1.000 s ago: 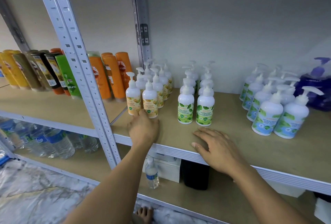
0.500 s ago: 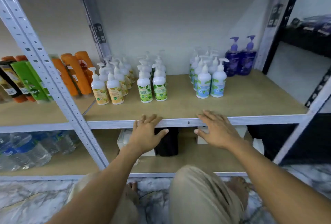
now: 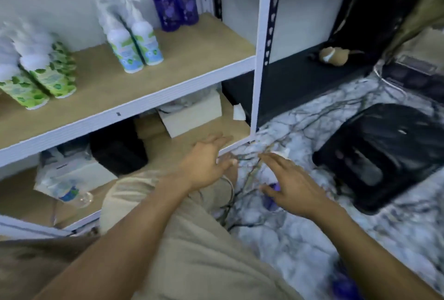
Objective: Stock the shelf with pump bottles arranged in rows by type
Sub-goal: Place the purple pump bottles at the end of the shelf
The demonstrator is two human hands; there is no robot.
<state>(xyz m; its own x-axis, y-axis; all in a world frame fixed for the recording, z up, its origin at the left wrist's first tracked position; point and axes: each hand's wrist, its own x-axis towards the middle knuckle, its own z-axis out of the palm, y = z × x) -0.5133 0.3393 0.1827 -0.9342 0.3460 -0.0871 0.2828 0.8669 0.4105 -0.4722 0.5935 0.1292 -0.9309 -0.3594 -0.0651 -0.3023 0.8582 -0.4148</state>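
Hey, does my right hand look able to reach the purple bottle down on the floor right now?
Probably yes. The right hand is open, fingers spread, directly over the purple bottle on the floor, with nothing visible between them. The bottle is blurred and partly hidden.

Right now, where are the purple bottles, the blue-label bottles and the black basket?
purple bottles (image 3: pixel 186 4): head view, right bottle's body.
blue-label bottles (image 3: pixel 125 52): head view, front left bottle's label.
black basket (image 3: pixel 384 136): head view, its top side.

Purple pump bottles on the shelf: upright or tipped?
Upright. Both purple pump bottles stand on their bases at the back right of the shelf, side by side, pumps on top.
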